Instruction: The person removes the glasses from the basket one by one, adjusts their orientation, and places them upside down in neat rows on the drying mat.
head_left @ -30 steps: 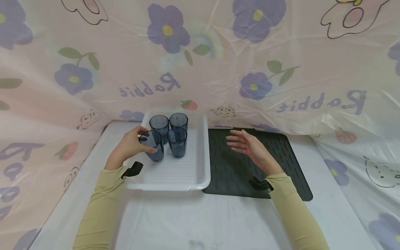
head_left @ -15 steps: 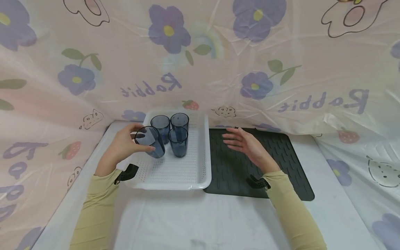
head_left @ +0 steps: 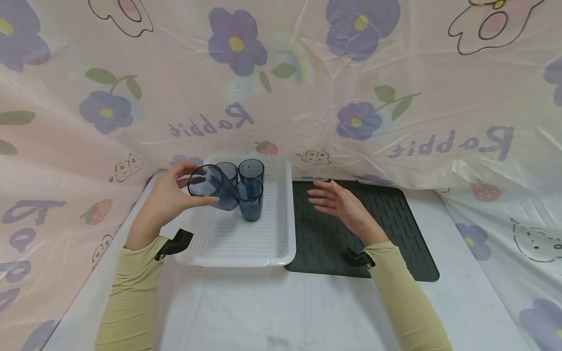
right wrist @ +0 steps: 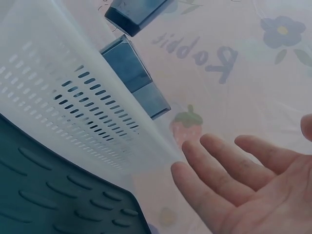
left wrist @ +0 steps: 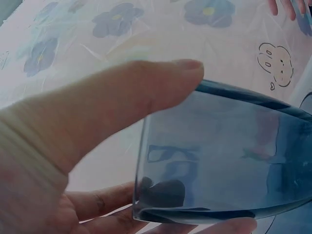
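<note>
My left hand (head_left: 162, 202) grips a blue-tinted drinking glass (head_left: 226, 197), thumb on one side and fingers on the other. This glass leans over, its rim toward the palm and its base pointing right, above the left part of the white tray (head_left: 237, 248). In the left wrist view the thumb presses near the rim of the glass (left wrist: 219, 141). Three similar glasses stand upright in the tray: a near one (head_left: 250, 204), a back right one (head_left: 251, 168), and a back left one (head_left: 228, 169) partly hidden. Over the dark mat, my right hand (head_left: 340, 204) holds nothing, fingers extended.
A dark ridged mat (head_left: 313, 248) lies right beside the tray. In the right wrist view, the tray's slotted wall (right wrist: 73, 92) rises next to the mat. A printed curtain (head_left: 290, 112) hangs close behind both. White cloth (head_left: 228, 307) covers the table in front.
The left hand has raised the glass from among the others and tilted it, its rim moving left and away. The right hand has drifted slightly left, still holding nothing.
</note>
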Demonstrator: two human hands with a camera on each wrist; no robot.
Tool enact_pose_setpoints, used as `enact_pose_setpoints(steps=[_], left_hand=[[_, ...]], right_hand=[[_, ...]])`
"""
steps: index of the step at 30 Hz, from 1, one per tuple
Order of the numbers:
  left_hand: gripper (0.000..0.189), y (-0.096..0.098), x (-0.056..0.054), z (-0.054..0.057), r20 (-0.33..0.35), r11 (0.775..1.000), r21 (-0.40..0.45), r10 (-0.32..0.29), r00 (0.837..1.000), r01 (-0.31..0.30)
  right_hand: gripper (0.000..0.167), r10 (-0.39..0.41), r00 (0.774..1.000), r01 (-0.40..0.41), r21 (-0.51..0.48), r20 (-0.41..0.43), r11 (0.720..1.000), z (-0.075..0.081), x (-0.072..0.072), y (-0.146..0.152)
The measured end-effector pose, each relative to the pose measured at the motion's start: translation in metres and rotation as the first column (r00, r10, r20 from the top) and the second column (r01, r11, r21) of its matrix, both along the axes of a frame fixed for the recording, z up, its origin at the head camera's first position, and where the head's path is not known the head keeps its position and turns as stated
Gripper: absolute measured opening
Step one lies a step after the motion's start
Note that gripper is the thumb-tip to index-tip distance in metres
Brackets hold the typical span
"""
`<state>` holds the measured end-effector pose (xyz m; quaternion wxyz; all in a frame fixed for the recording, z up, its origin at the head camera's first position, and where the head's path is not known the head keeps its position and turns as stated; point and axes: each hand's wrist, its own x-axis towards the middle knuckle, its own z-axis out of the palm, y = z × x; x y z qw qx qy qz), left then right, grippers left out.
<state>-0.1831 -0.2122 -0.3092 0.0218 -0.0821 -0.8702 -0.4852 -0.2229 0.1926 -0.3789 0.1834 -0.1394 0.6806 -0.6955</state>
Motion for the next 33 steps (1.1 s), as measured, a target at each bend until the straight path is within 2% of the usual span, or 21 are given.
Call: enact_pose_setpoints(steps=[5, 13, 16, 22, 28, 33], left_hand=[[0.084, 0.006, 0.0, 0.0, -0.035, 1.0, 0.023, -0.004, 0.999, 0.005], [0.083, 0.015, -0.002, 0.003, -0.043, 0.997, 0.08, -0.003, 0.999, 0.006], [0.085, 0.019, -0.004, 0.003, -0.038, 0.993, 0.113, -0.011, 0.999, 0.015], [0.082, 0.03, -0.006, 0.002, -0.022, 0.982, 0.184, -0.029, 0.999, 0.033], [0.081, 0.041, -0.009, 0.0, -0.033, 0.965, 0.249, -0.071, 0.997, 0.077], [0.08, 0.05, -0.012, -0.003, -0.028, 0.951, 0.296, -0.084, 0.996, 0.089]], right_hand=[[0.064, 0.006, 1.0, -0.006, -0.017, -0.001, 1.0, -0.002, 0.0, -0.002], [0.054, 0.029, 0.999, -0.03, -0.033, -0.019, 0.999, -0.004, 0.002, -0.006], [0.055, 0.028, 0.999, -0.029, -0.037, -0.017, 0.999, -0.003, 0.002, -0.006], [0.064, 0.024, 1.0, -0.025, -0.036, -0.013, 0.999, -0.003, 0.001, -0.005], [0.063, 0.023, 0.999, -0.024, -0.042, -0.023, 0.999, -0.003, 0.0, -0.004], [0.063, 0.016, 1.0, -0.017, -0.043, -0.023, 0.999, -0.004, 0.0, -0.003]])
